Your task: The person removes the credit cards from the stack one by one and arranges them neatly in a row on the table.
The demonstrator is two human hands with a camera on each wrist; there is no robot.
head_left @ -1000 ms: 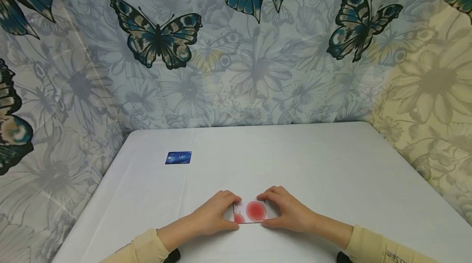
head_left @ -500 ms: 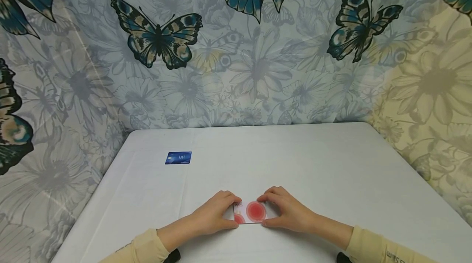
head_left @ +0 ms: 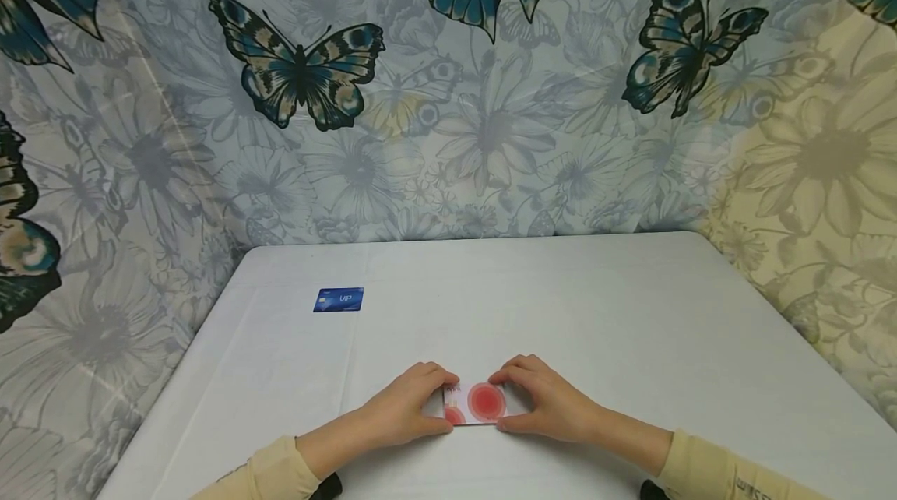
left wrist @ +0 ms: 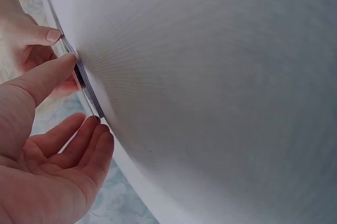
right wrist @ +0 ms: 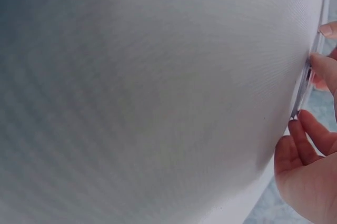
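Note:
A pale pink card (head_left: 486,402) printed with red circles lies near the front of the white table, its lettering upside down from here. At its left end, my left hand (head_left: 412,405) pinches it between the thumb on the near edge and the fingers on the far edge. My right hand (head_left: 546,405) grips the right end the same way. Seen edge-on in the left wrist view, the card (left wrist: 88,88) looks thin with dark, layered sides. The fingers cover its corners.
A blue card marked VIP (head_left: 339,300) lies flat farther back on the left of the white table (head_left: 596,305). Behind the table's far edge hangs a floral cloth (head_left: 483,134) with butterflies.

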